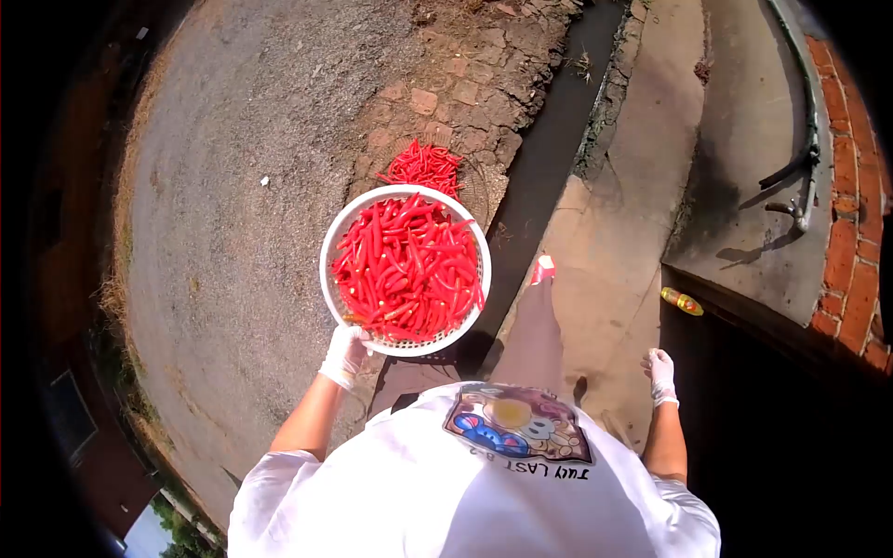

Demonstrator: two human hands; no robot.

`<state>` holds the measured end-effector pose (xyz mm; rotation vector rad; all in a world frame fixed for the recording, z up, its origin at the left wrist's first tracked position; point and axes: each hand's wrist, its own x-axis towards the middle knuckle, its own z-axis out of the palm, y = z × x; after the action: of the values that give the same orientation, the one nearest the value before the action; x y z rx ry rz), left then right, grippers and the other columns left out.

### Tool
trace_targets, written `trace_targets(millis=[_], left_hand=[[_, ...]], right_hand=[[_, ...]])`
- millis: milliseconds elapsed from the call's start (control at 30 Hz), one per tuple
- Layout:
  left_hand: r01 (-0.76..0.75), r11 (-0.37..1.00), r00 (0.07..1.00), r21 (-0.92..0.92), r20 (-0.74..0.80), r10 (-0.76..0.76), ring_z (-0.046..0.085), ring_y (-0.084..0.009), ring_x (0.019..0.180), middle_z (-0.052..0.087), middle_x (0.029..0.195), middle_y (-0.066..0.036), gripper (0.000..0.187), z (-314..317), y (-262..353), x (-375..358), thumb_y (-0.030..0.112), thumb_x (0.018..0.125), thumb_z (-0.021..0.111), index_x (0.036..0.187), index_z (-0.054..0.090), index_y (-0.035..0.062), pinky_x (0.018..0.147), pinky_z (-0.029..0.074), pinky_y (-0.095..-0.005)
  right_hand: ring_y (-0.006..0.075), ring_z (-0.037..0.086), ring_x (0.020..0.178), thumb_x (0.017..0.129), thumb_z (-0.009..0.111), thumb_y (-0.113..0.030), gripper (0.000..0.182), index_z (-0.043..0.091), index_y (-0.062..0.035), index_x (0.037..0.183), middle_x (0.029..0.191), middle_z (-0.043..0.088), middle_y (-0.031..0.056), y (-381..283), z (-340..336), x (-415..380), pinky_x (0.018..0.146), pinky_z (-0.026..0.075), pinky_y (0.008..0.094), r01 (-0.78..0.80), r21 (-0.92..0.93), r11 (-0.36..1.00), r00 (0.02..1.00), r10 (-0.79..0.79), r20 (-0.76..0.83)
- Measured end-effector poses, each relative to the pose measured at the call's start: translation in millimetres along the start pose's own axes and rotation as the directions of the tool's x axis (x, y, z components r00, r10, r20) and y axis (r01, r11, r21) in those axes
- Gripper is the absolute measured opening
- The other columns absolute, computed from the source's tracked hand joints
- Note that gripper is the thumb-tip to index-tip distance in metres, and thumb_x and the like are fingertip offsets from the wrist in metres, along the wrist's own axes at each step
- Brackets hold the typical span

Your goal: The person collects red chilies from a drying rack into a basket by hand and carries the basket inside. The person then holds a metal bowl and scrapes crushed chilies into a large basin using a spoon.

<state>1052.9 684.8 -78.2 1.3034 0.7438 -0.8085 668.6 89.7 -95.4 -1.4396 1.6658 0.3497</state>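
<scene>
A round white plastic basket (327, 270) full of red chili peppers (405, 265) is in front of me, left of centre. My left hand (347, 352), in a thin white glove, grips its near-left rim. My right hand (661, 370), gloved the same way, hangs low at my right side, apart from the basket. Its fingers are curled in, with nothing showing in them. Just beyond the basket's far rim, more red chili peppers (425, 166) lie in a heap, partly hidden by the basket.
A dark water channel (567, 102) runs between the gravel ground (251, 139) and a concrete walkway (642, 139). At right are a yellow bottle (682, 301), a pipe with a tap (798, 216) and a brick wall edge (845, 195). My foot (543, 270) is on the concrete.
</scene>
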Motion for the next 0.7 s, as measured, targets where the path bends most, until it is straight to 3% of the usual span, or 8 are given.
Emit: trace_targets(millis=[100,200,233,267,333,533,567,700], left_hand=[[0.048,0.978,0.997,0.201,0.044,-0.058,0.055,-0.0200,0.047,0.055,0.061,-0.006,0.015,36.2,43.2,-5.0,0.004,0.066,0.055,0.081,0.057,0.0013,0.039,0.046,-0.0311],[0.004,0.862,0.997,0.507,0.066,-0.044,0.055,-0.0190,0.048,0.055,0.062,-0.006,0.013,59.6,61.2,-2.6,0.005,0.068,0.055,0.081,0.057,0.0012,0.041,0.047,-0.0305],[0.009,0.851,0.990,0.525,0.113,-0.080,0.056,-0.0192,0.048,0.056,0.063,-0.007,0.010,62.5,56.6,3.8,0.005,0.070,0.054,0.079,0.057,0.0009,0.042,0.048,-0.0308],[0.016,0.843,0.981,0.538,0.156,-0.118,0.057,-0.0197,0.050,0.057,0.064,-0.007,0.012,68.4,59.3,4.7,0.005,0.070,0.053,0.081,0.057,0.0010,0.043,0.048,-0.0309],[0.025,0.834,0.964,0.551,0.209,-0.167,0.059,-0.0208,0.052,0.058,0.066,-0.008,0.015,92.9,46.4,-10.6,0.005,0.070,0.052,0.085,0.056,0.0014,0.043,0.049,-0.0311],[-0.058,0.694,0.940,0.717,0.273,-0.203,0.058,-0.0228,0.051,0.057,0.062,-0.010,0.007,180.7,-60.7,-52.4,0.004,0.073,0.053,0.076,0.058,-0.0002,0.042,0.046,-0.0314],[-0.024,0.718,0.939,0.695,0.262,-0.222,0.058,-0.0226,0.050,0.058,0.062,-0.010,0.007,208.4,-77.5,-77.3,0.005,0.074,0.054,0.075,0.058,0.0000,0.042,0.045,-0.0311],[-0.066,0.567,0.891,0.821,0.304,-0.337,0.058,-0.0206,0.051,0.060,0.065,-0.009,0.010,282.8,-162.4,-124.2,0.006,0.076,0.054,0.078,0.061,-0.0009,0.042,0.045,-0.0295]], right_hand=[[0.0103,0.060,0.070,0.094,0.057,-0.024,0.017,0.061,-0.0086,0.100,0.082,0.064,0.0009,84.0,32.8,-95.2,0.062,0.045,0.0258,-0.089,0.118,0.989,0.996,0.086,0.026],[0.0102,0.057,0.066,0.093,0.059,-0.025,0.024,0.064,-0.0028,0.085,0.076,0.064,0.0016,216.9,76.6,-154.4,0.065,0.046,0.0264,-0.086,-0.179,0.980,0.993,0.098,0.061],[0.0105,0.057,0.067,0.092,0.059,-0.026,0.024,0.065,-0.0030,0.087,0.073,0.063,0.0024,212.3,80.6,-193.0,0.066,0.046,0.0270,-0.155,-0.137,0.978,0.959,0.182,0.215],[0.0118,0.057,0.064,0.090,0.059,-0.026,0.024,0.065,-0.0030,0.087,0.071,0.063,0.0038,263.3,94.3,-217.7,0.063,0.046,0.0273,-0.303,0.180,0.936,0.929,0.248,0.275],[0.0121,0.055,0.059,0.089,0.058,-0.022,0.021,0.066,-0.0030,0.085,0.068,0.061,0.0048,308.7,85.5,-242.6,0.055,0.045,0.0285,-0.033,-0.151,0.988,0.955,0.076,0.287],[0.0117,0.051,0.053,0.089,0.058,-0.019,0.017,0.066,-0.0044,0.093,0.068,0.057,0.0030,348.9,39.7,-257.5,0.047,0.043,0.0268,-0.234,0.277,0.932,0.971,0.209,0.116],[0.0107,0.050,0.054,0.091,0.057,-0.020,0.021,0.065,-0.0040,0.101,0.072,0.058,0.0010,351.0,22.8,-252.6,0.047,0.042,0.0243,-0.255,0.338,0.906,0.963,0.204,0.178],[0.0095,0.053,0.066,0.093,0.057,-0.017,0.023,0.062,-0.0007,0.109,0.084,0.059,0.0017,364.3,-44.1,-242.4,0.057,0.045,0.0231,-0.307,0.484,0.820,0.952,0.255,0.172]])
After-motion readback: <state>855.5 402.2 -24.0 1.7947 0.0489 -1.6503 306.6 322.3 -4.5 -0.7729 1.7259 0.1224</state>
